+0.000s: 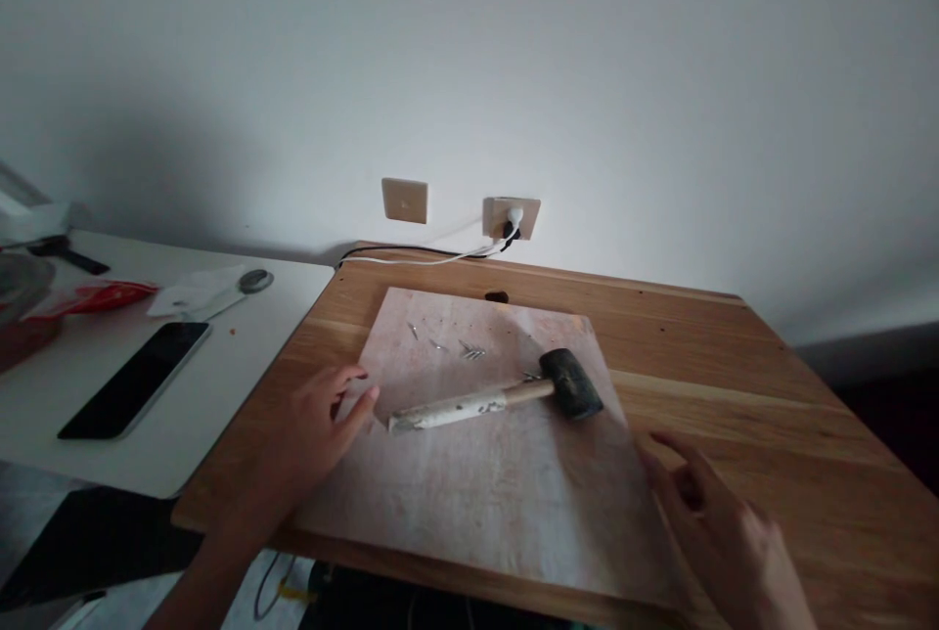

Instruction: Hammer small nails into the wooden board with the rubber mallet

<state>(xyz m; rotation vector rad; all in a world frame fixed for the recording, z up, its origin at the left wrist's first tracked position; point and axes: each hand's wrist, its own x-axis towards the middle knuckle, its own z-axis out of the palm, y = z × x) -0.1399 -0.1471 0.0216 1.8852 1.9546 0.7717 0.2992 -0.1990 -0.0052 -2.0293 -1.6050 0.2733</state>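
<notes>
A wide, pale board [476, 483] rests on the wooden table [690, 356]. Across it lies a rubber mallet [570, 383], its black head to the right and its worn, whitish handle pointing left. Beyond the handle is a small pile of nails or screws [471, 351], with a few more scattered to its left. My left hand [319, 425] is at the board's left edge, thumb and fingers apart, near the handle's end. By the right edge is my right hand [708, 513], its fingers loosely bent and apart. Neither hand holds anything; whether they touch the board is unclear.
At left, a white table [220, 385] carries a black-screened phone [136, 381], a red packet [103, 297] and a roll of tape [255, 281]. Cables [425, 258] run along the back edge to a wall socket [512, 218].
</notes>
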